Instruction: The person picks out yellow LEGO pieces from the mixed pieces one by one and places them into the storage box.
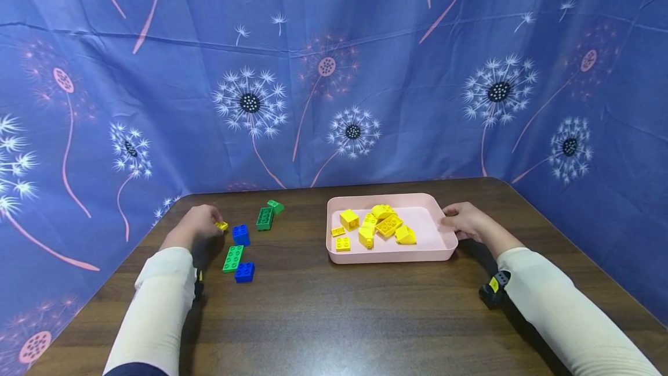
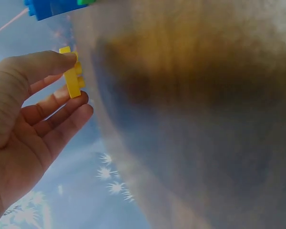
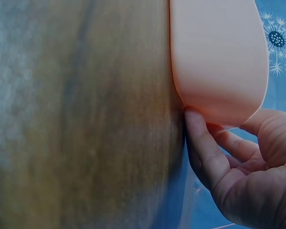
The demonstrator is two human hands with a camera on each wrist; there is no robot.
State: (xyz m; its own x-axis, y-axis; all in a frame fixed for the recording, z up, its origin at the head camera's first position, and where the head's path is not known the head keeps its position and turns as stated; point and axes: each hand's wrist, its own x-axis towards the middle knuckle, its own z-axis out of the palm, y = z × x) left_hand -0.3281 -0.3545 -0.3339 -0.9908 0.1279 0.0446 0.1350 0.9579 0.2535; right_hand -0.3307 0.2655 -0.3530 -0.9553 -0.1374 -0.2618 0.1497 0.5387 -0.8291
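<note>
Between thumb and fingers, my left hand pinches a thin yellow toy brick with studs along one side. It is at the left of the table, beside the loose blue and green bricks. My right hand grips the right end of a pink tray, thumb over the rim and fingers against the outside wall, as the right wrist view shows. Inside the tray, toward its left and middle, lie several yellow bricks of different shapes.
Near my left hand lie a blue brick, a green brick and another blue brick. Farther back are a dark green brick and a sloped green brick. A blue patterned cloth hangs behind the brown table.
</note>
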